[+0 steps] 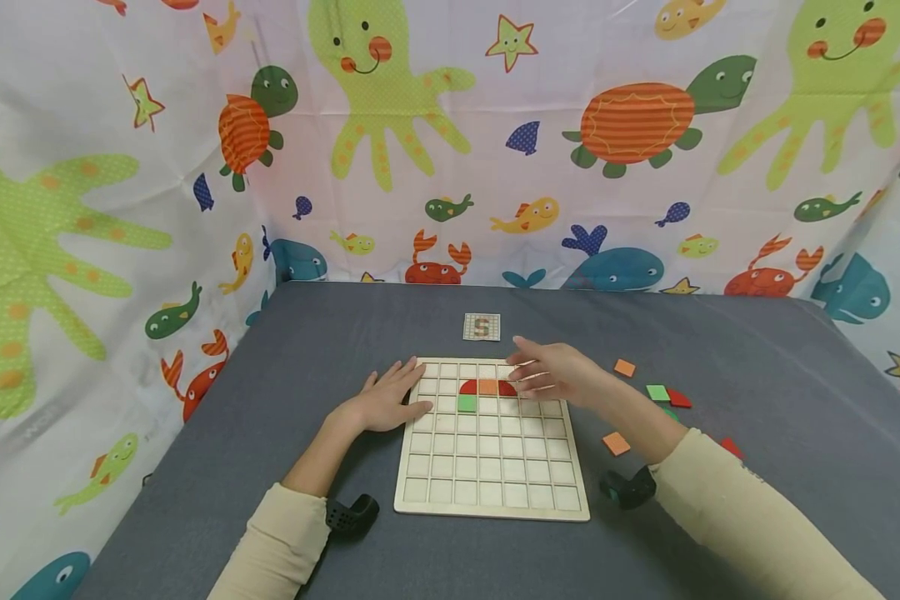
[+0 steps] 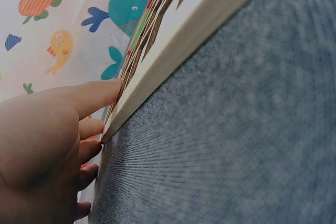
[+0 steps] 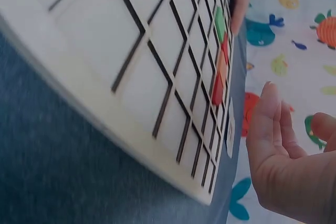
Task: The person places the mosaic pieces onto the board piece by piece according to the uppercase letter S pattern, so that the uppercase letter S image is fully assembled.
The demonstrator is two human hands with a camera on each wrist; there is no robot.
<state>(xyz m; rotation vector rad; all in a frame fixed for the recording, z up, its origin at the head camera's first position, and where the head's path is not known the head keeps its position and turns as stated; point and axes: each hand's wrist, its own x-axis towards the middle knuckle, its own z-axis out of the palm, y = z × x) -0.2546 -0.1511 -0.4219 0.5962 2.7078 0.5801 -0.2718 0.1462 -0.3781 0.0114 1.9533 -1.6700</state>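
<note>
A pale wooden grid board (image 1: 491, 471) lies on the grey cloth. Near its far side, an orange square tile (image 1: 488, 387) sits between two red rounded tiles, the left one (image 1: 468, 387) and the right one (image 1: 506, 388). A green square tile (image 1: 467, 404) fills the cell below the left red tile. My left hand (image 1: 381, 403) rests on the board's left edge, fingers extended, thumb at the rim in the left wrist view. Over the far right corner hovers my right hand (image 1: 558, 372), fingers loosely bent; in the right wrist view nothing shows between them.
Beyond the board lies a small card (image 1: 482, 327) with an S-shaped pattern on a grid. Loose tiles are scattered to the right: orange (image 1: 625, 367) (image 1: 616, 443), green (image 1: 657, 392) and red (image 1: 678, 398) ones. A printed sea-animal curtain (image 1: 540, 167) hangs behind the table.
</note>
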